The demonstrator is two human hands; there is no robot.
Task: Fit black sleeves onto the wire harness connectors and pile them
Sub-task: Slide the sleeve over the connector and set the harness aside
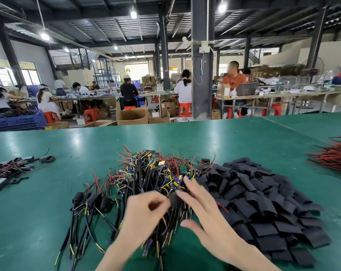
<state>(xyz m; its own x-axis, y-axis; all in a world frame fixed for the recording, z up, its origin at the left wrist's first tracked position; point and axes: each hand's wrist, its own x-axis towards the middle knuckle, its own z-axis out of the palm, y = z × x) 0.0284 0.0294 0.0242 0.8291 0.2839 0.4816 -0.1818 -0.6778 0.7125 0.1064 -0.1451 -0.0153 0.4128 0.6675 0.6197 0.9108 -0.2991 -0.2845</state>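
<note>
Lower centre: a black sleeve (175, 199) is pinched by the left hand (144, 212); the right hand (203, 208) is spread, empty. Fitting is judged underway; a firm push home is needed next.

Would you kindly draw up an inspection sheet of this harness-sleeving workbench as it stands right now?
Surface: green table, shiny.
Job's things: unsleeved harness pile centre; loose sleeve pile right, touching it; sleeved harnesses front left.
Clutter: red-and-black wire bundle far right; sleeved batch far left; yellow rubber band.
Grippers: left hand, blurred, fingers curled, seemingly pinching a single sleeve; right hand open, straight fingers touching it.
Cables: harness leads trail towards the near edge; no power cords seen on the table.
Surroundings: seated workers, red stools, cardboard boxes, blue crate, steel column.
</note>
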